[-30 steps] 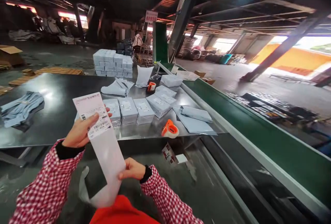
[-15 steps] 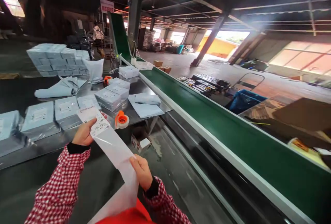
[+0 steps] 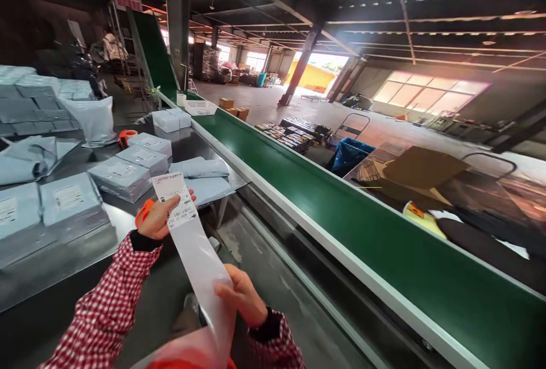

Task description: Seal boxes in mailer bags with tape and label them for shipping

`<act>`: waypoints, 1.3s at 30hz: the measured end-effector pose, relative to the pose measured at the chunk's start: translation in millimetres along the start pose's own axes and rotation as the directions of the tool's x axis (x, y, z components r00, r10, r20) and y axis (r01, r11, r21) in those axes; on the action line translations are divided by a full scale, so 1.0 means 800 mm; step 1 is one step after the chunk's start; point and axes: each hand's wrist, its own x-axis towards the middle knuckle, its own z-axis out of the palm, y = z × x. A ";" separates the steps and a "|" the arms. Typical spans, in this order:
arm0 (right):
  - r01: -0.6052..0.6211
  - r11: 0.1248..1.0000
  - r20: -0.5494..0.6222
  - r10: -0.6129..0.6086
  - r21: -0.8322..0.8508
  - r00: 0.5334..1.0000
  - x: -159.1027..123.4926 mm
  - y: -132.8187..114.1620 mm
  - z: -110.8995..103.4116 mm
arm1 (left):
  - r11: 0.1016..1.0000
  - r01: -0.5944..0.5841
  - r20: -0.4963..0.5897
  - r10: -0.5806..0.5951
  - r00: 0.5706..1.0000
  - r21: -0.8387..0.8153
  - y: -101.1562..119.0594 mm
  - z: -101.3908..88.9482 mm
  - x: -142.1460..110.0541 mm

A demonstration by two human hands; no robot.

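Note:
A long strip of shipping labels (image 3: pixel 194 252) stretches between my hands, its far end printed with text and a barcode, the rest white and glossy. My left hand (image 3: pixel 160 215) pinches the printed end, thumb on top. Lower down, my right hand (image 3: pixel 245 295) grips the strip's blank part between thumb and fingers. Below that the strip bends toward my red apron and hangs out of sight. Behind my left hand, an orange tape dispenser (image 3: pixel 144 212) is mostly hidden. Wrapped grey-white packages (image 3: pixel 123 178) with labels sit on the metal table (image 3: pixel 77 266) beside it.
A green conveyor belt (image 3: pixel 307 187) with a white rail runs along the right. Flat mailing bags (image 3: pixel 205 178) lie at the table's corner. Another orange tape dispenser (image 3: pixel 127 137) and a standing white bag (image 3: pixel 96 121) are farther back. Stacked packages (image 3: pixel 29 102) stand at left.
The view has turned right, so the table and packages sit farther left. Both hands still hold the label strip, and my left hand now covers part of the near tape dispenser.

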 end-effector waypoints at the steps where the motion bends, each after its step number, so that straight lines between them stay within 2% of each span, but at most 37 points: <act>1: -0.021 0.999 -0.027 0.022 0.027 0.999 0.014 -0.004 -0.010 | 1.000 -0.013 0.032 0.012 0.999 0.010 0.002 0.009 0.015; 4: -0.049 0.998 -0.200 0.041 -0.037 0.979 0.056 -0.012 -0.033 | 1.000 -0.004 0.088 0.005 0.996 -0.009 0.004 0.034 0.064; 8: -0.024 0.974 -0.396 -0.070 -0.227 0.916 0.102 -0.023 -0.059 | 0.995 0.084 0.099 -0.078 0.992 -0.057 0.001 0.059 0.137; 10: 0.027 0.955 -0.511 -0.181 -0.295 0.840 0.117 -0.031 -0.074 | 0.987 0.124 0.090 -0.115 0.989 -0.098 0.000 0.063 0.176; 12: 0.053 0.939 -0.644 -0.273 -0.339 0.715 0.127 -0.039 -0.093 | 0.982 0.112 0.058 -0.104 0.993 -0.151 -0.001 0.062 0.214; 13: 0.042 0.940 -0.688 -0.278 -0.340 0.671 0.131 -0.042 -0.104 | 0.980 0.096 0.034 -0.092 0.995 -0.172 0.000 0.060 0.232; 14: 0.017 0.950 -0.706 -0.244 -0.313 0.665 0.135 -0.044 -0.115 | 0.979 0.087 0.021 -0.084 0.996 -0.183 0.001 0.058 0.250; 15: -0.014 0.965 -0.694 -0.178 -0.262 0.698 0.139 -0.045 -0.126 | 0.979 0.076 0.017 -0.074 0.997 -0.188 0.001 0.057 0.266; 16: -0.046 0.980 -0.652 -0.094 -0.195 0.753 0.144 -0.045 -0.137 | 0.979 0.070 0.021 -0.067 0.998 -0.189 0.001 0.057 0.281; 18: -0.114 0.992 -0.522 0.068 -0.057 0.850 0.154 -0.044 -0.158 | 0.980 0.091 0.046 -0.084 0.995 -0.177 -0.003 0.061 0.306; 19: -0.134 0.991 -0.484 0.116 -0.002 0.867 0.160 -0.043 -0.169 | 0.980 0.112 0.056 -0.104 0.993 -0.165 -0.009 0.065 0.316; 20: -0.143 0.989 -0.479 0.141 0.032 0.866 0.166 -0.042 -0.180 | 0.979 0.138 0.056 -0.131 0.990 -0.150 -0.018 0.070 0.324; 22: -0.147 0.988 -0.540 0.147 0.043 0.829 0.180 -0.039 -0.201 | 0.974 0.204 0.046 -0.200 0.979 -0.100 -0.044 0.080 0.332; 24: -0.128 0.991 -0.604 0.123 0.035 0.787 0.200 -0.034 -0.223 | 0.966 0.254 0.053 -0.252 0.966 -0.049 -0.081 0.088 0.332; 26: -0.088 0.995 -0.620 0.099 0.049 0.778 0.226 -0.025 -0.241 | 0.954 0.301 0.101 -0.299 0.949 -0.003 -0.122 0.092 0.328; 28: -0.059 0.995 -0.573 0.097 0.084 0.814 0.256 -0.011 -0.255 | 0.947 0.321 0.162 -0.320 0.933 0.025 -0.160 0.095 0.323; 31: -0.095 0.985 -0.423 0.148 0.144 0.894 0.296 0.016 -0.274 | 0.949 0.314 0.226 -0.310 0.923 0.018 -0.201 0.101 0.329; 33: -0.139 0.975 -0.361 0.194 0.174 0.912 0.317 0.032 -0.296 | 0.956 0.293 0.269 -0.282 0.921 0.000 -0.215 0.107 0.343; 35: -0.181 0.973 -0.365 0.222 0.142 0.904 0.336 0.042 -0.331 | 0.961 0.276 0.303 -0.264 0.916 0.003 -0.224 0.113 0.365; 37: -0.219 0.974 -0.389 0.224 0.059 0.894 0.361 0.047 -0.377 | 0.955 0.286 0.219 -0.296 0.930 0.078 -0.230 0.115 0.391; 39: -0.267 0.963 -0.403 0.229 -0.041 0.886 0.394 0.048 -0.429 | 0.925 0.325 0.013 -0.334 0.943 0.198 -0.238 0.109 0.415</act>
